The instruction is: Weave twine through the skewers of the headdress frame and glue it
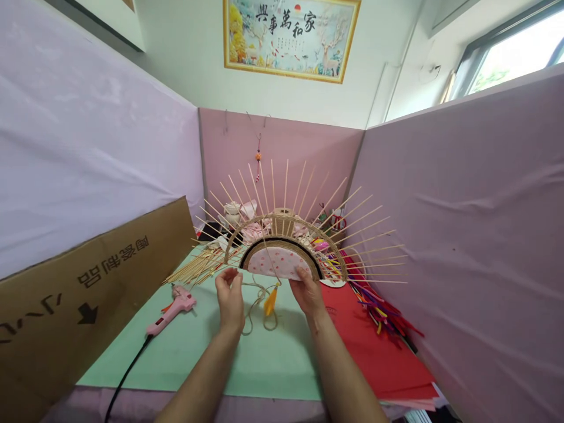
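Held up before me is a half-round fan frame (282,262) of thin sticks spread like rays, with a spotted pale centre, a dark band and rings of twine. My right hand (307,292) grips its lower edge, thumb on the spotted face. At the lower left of the frame my left hand (230,298) is closed in a pinch, where a length of twine (252,305) meets the fingers. The twine hangs in loose loops between both hands. A yellow tassel (271,301) dangles beneath the centre of the frame.
On the green mat (273,376) at left lie a pink glue gun (173,311) and a bundle of sticks (196,264). A cardboard box (101,294) borders the left side. Red sheets (374,358) and coloured pipe cleaners (383,311) lie right; a twine spool (282,220) stands behind.
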The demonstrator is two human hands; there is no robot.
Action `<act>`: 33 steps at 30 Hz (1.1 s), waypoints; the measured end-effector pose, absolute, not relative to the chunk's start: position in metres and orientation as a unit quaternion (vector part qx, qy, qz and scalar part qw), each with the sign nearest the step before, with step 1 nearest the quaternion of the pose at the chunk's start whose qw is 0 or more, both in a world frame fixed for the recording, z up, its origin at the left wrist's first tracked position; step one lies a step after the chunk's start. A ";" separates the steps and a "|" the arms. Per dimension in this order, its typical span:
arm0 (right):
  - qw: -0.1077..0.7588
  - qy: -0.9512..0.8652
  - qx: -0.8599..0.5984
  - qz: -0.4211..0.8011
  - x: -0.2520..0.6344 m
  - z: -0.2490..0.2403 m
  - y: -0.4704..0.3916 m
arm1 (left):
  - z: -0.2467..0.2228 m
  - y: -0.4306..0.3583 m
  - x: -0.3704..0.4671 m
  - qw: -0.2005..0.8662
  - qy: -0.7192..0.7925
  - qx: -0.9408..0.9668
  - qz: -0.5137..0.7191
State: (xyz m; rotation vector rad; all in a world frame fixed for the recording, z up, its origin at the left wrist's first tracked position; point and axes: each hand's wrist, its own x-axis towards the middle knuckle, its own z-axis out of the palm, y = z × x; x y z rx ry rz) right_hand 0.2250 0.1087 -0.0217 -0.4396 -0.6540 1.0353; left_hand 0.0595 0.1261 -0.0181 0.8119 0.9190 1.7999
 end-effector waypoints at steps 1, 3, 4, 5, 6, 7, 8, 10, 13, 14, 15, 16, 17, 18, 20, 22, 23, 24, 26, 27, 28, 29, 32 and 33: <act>0.796 -0.309 -0.206 0.478 0.225 -0.022 0.109 | -0.010 0.126 0.059 0.396 0.381 0.370 0.749; 0.796 -0.320 -0.207 0.471 0.225 -0.023 0.108 | 0.016 0.127 0.061 0.295 0.374 0.449 0.756; 0.796 -0.324 -0.209 0.468 0.225 -0.023 0.108 | 0.031 0.129 0.064 0.252 0.363 0.482 0.756; 0.796 -0.326 -0.210 0.465 0.225 -0.023 0.107 | 0.047 0.132 0.067 0.225 0.351 0.511 0.752; 0.796 -0.327 -0.210 0.463 0.225 -0.023 0.107 | 0.062 0.135 0.071 0.198 0.339 0.530 0.751; 0.797 -0.327 -0.210 0.462 0.225 -0.023 0.106 | 0.075 0.138 0.076 0.175 0.325 0.549 0.749; 0.796 -0.327 -0.208 0.464 0.225 -0.022 0.106 | 0.086 0.141 0.080 0.155 0.314 0.568 0.745; 0.790 -0.334 -0.201 0.473 0.226 -0.021 0.104 | 0.099 0.146 0.087 0.119 0.299 0.600 0.732; 0.780 -0.346 -0.186 0.487 0.228 -0.019 0.103 | 0.105 0.150 0.093 0.074 0.293 0.635 0.711; 0.780 -0.347 -0.184 0.488 0.228 -0.019 0.103 | 0.104 0.150 0.093 0.064 0.291 0.642 0.706; 0.782 -0.344 -0.183 0.487 0.229 -0.019 0.103 | 0.104 0.150 0.093 0.058 0.289 0.647 0.703; 0.784 -0.340 -0.184 0.486 0.229 -0.019 0.103 | 0.103 0.150 0.093 0.055 0.287 0.651 0.701; 0.785 -0.338 -0.184 0.485 0.229 -0.019 0.102 | 0.103 0.149 0.093 0.055 0.284 0.652 0.701; 0.786 -0.338 -0.183 0.485 0.230 -0.019 0.102 | 0.103 0.148 0.092 0.057 0.282 0.652 0.701; 0.785 -0.342 -0.180 0.484 0.230 -0.019 0.102 | 0.104 0.146 0.091 0.063 0.280 0.650 0.704; 0.783 -0.345 -0.181 0.484 0.230 -0.019 0.102 | 0.104 0.145 0.091 0.069 0.277 0.647 0.707; 0.784 -0.343 -0.183 0.484 0.230 -0.018 0.101 | 0.104 0.145 0.091 0.070 0.276 0.646 0.708; 0.784 -0.340 -0.185 0.485 0.230 -0.018 0.101 | 0.104 0.145 0.092 0.070 0.276 0.646 0.708; 0.783 -0.339 -0.188 0.487 0.229 -0.017 0.101 | 0.104 0.144 0.092 0.068 0.277 0.646 0.708; 0.782 -0.340 -0.188 0.486 0.229 -0.017 0.101 | 0.103 0.144 0.092 0.067 0.278 0.645 0.708; 0.781 -0.343 -0.189 0.485 0.229 -0.017 0.101 | 0.103 0.143 0.092 0.069 0.279 0.643 0.710; 0.781 -0.347 -0.189 0.484 0.229 -0.017 0.101 | 0.102 0.142 0.092 0.073 0.279 0.639 0.713; 0.786 -0.344 -0.192 0.477 0.229 -0.018 0.101 | 0.101 0.141 0.093 0.096 0.278 0.627 0.722; 0.787 -0.340 -0.193 0.477 0.229 -0.018 0.101 | 0.101 0.140 0.093 0.105 0.276 0.624 0.723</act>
